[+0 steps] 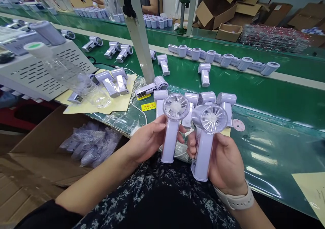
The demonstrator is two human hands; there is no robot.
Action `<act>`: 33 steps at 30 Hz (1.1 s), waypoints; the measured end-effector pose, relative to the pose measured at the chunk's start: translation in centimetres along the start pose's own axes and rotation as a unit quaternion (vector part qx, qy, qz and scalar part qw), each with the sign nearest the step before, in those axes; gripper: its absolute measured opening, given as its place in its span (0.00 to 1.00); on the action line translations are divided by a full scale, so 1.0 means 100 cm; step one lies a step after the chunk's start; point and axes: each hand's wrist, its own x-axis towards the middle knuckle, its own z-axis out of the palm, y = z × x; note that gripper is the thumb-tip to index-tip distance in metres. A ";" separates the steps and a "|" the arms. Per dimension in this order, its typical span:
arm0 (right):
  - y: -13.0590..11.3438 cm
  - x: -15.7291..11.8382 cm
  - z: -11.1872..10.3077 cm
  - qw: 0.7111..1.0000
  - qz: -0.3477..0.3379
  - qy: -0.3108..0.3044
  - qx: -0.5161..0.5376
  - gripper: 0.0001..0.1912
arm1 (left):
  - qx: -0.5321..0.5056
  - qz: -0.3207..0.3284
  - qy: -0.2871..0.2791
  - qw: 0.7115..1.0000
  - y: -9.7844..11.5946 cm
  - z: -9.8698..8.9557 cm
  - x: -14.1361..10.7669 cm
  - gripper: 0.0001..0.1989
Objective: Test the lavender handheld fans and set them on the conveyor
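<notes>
My left hand [149, 137] is closed round the handle of a lavender handheld fan [170, 141], upright with its clear-fronted round head facing me. Just right of it, my right hand [227, 158] grips a second lavender fan [203, 151], its head tilted slightly to the right. A pale watch band circles my right wrist. Behind the two held fans, several more fans [227, 100] stand or lie at the bench edge, partly hidden. Another fan [153, 87] lies on its side beside a yellow label [148, 106].
A green conveyor [182, 76] carries scattered fans and a row of fan bodies [227, 60]. At left are a vented metal box [58, 66], a clear plastic bottle [73, 76] and a carton [38, 147] with wrapped parts. A metal post [139, 36] rises ahead; people sit beyond.
</notes>
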 end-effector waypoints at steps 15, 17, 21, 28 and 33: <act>0.005 -0.003 -0.023 0.983 -0.124 0.130 -0.036 0.16 | 0.122 0.003 0.032 0.992 -0.004 -0.002 0.002 0.33; 0.007 -0.002 -0.022 0.985 -0.110 0.131 -0.040 0.18 | 0.119 -0.006 0.033 0.992 -0.005 -0.004 0.002 0.37; 0.010 0.001 -0.020 0.985 -0.086 0.140 -0.043 0.21 | 0.120 -0.005 0.041 0.992 -0.007 -0.004 0.003 0.39; 0.015 0.003 -0.019 0.988 -0.074 0.133 -0.032 0.15 | 0.138 -0.022 0.052 0.989 -0.004 -0.001 0.002 0.37; 0.018 0.003 -0.016 0.988 -0.083 0.125 -0.028 0.19 | 0.156 -0.027 0.040 0.987 -0.001 -0.001 0.002 0.34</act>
